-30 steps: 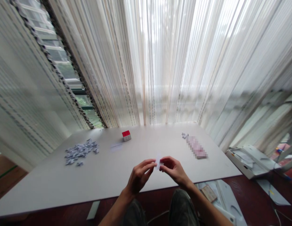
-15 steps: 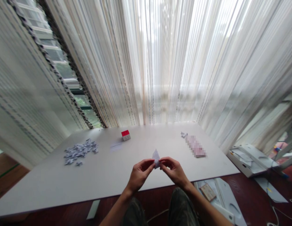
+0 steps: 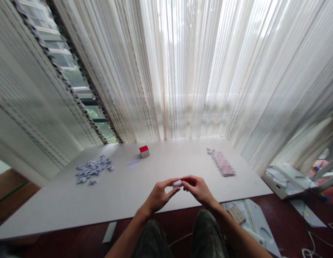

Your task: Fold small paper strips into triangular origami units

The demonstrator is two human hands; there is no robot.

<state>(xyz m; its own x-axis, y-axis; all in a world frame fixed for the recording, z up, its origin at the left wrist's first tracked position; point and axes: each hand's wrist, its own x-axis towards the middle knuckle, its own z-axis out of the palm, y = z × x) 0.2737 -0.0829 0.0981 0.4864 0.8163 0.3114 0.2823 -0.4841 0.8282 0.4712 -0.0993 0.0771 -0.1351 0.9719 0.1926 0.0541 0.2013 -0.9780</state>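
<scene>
A small folded piece of paper (image 3: 177,184), whitish, is pinched between my two hands above the front part of the table. My left hand (image 3: 160,195) grips it from the left between thumb and fingers. From the right, the fingertips of my right hand (image 3: 198,190) close on its other side. Fingers cover part of the paper, so its full shape is hidden. To the left on the table lies a pile of small folded paper pieces (image 3: 92,169), with one piece (image 3: 92,182) a little apart from it.
A red-topped puzzle cube (image 3: 144,151) stands on the white table (image 3: 123,200), with thin paper strips (image 3: 133,164) near it. A pixelated pinkish item (image 3: 223,164) and a few folded papers (image 3: 210,151) are at the right. White boxes (image 3: 287,179) stand beyond the right edge.
The paper went from a pointed upright shape to a smaller, compact one between my fingers. My hands have drawn closer together. The view has shifted slightly.
</scene>
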